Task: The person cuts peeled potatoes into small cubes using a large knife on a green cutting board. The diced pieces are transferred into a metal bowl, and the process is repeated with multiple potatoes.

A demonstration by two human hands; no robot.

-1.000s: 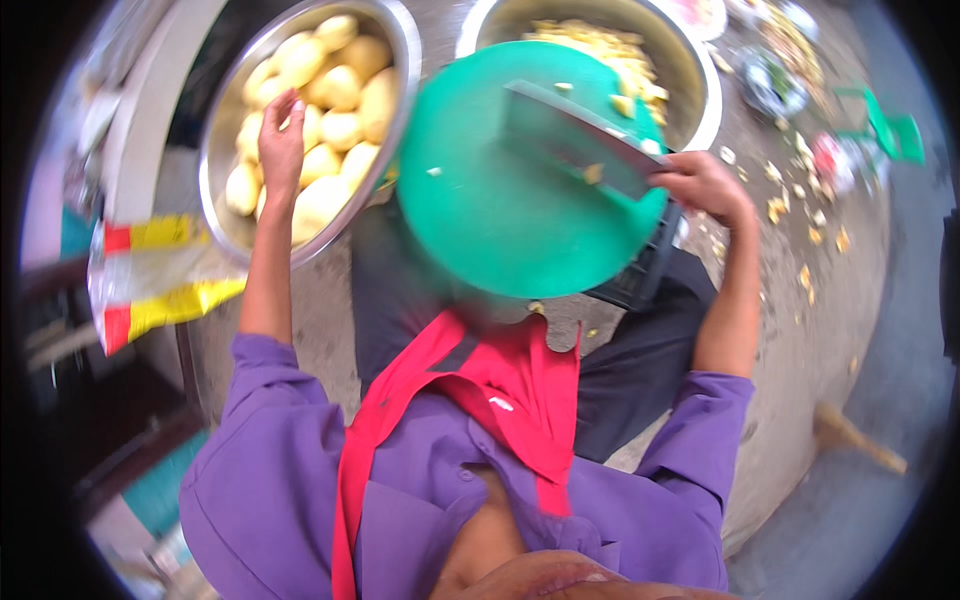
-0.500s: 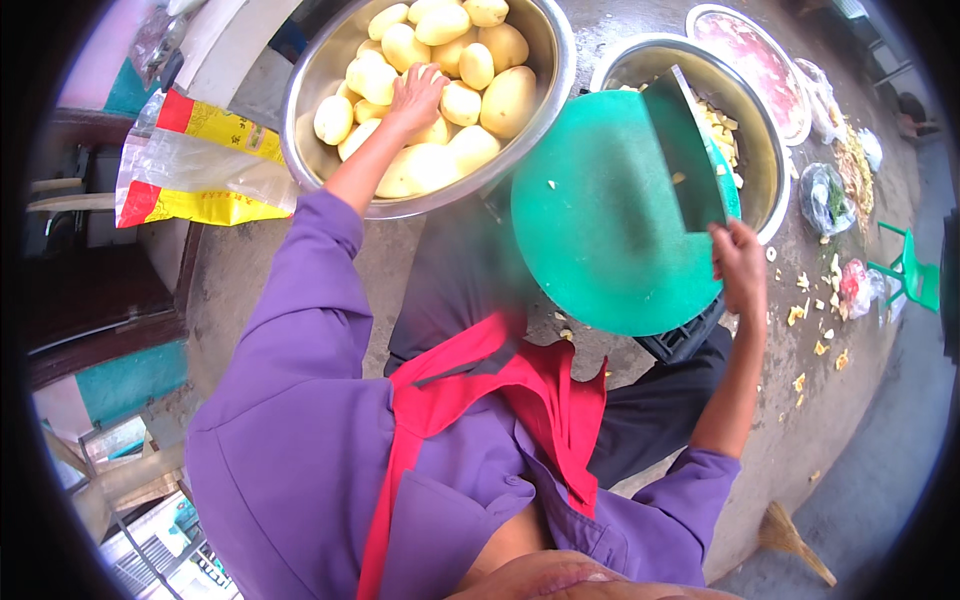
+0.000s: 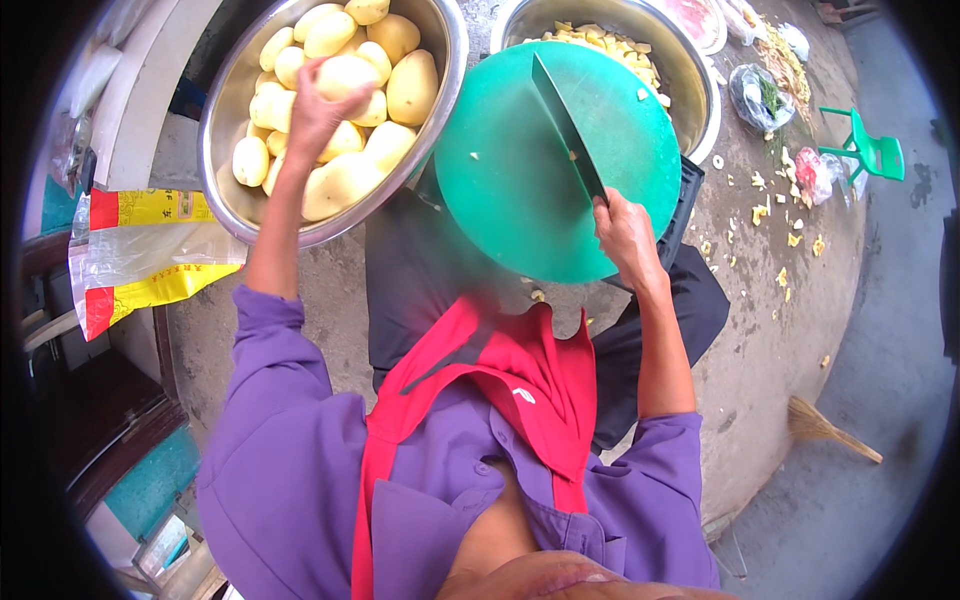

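A: ok, which way is the blade pointing? I'm driving from miles off and only have the head view.

B: Same view here. I read the cleaver as lying over the round green board, tip aimed away from the wearer and a bit left. Long axis runs slantwise back to the right hand, fingers wrapped round the handle. Blade's nearly edge-on to me, so I can't tell if it touches the board. Small bit stuck on it, too.

A: And the left hand?

B: Curled round a potato in the big steel bowl, other potatoes packed about it. Looks like its long axis goes roughly sideways. Can't tell if it's lifted clear.

A: Anything in the way?

B: Bowl's rim sits between that potato and the board. The board also covers part of a metal basin of cut pieces, with a dark crate poking out beneath. Scraps on the floor to the right, near a little green chair.
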